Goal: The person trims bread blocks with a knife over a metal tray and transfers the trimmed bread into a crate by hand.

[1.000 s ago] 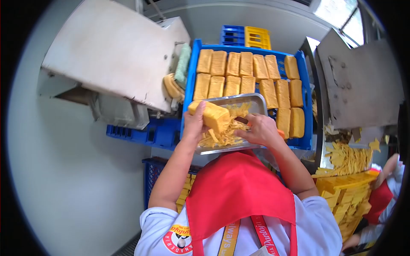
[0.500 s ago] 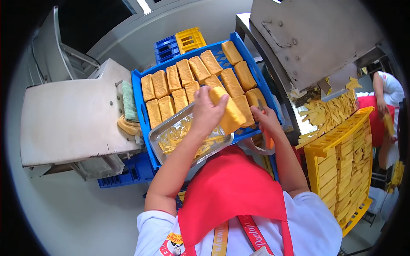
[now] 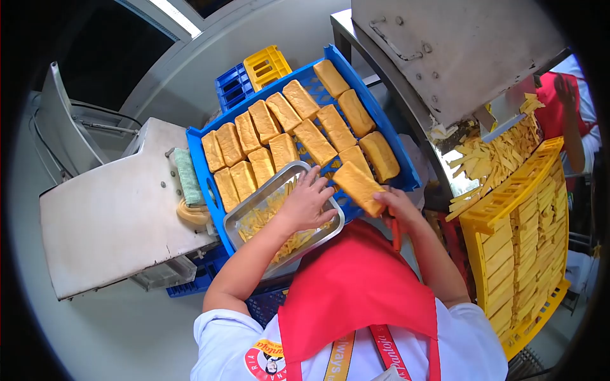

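My right hand (image 3: 400, 211) grips the lower end of a golden bread loaf (image 3: 356, 185). An orange-red handle (image 3: 396, 235) sticks out below the same hand; it appears to belong to the knife whose blade showed earlier, though no blade is visible now. With fingers spread, my left hand (image 3: 307, 203) is over a metal tray (image 3: 230, 219) of thin crust strips (image 3: 260, 219). Its fingertips are close to the loaf's left end. Beneath both hands lies a blue crate (image 3: 406, 166), where several more loaves (image 3: 316, 141) lie in rows.
White machines stand at left (image 3: 121, 209) and upper right (image 3: 445, 57). Cut strips (image 3: 492, 152) pile up below the right one. Beside them a yellow crate (image 3: 473, 238) holds rows of bread pieces. Another person's arm (image 3: 569, 120) shows at far right.
The loaf has passed from my left hand to my right. My left hand has let go, its fingers now spread over the tray. The view has turned slightly.
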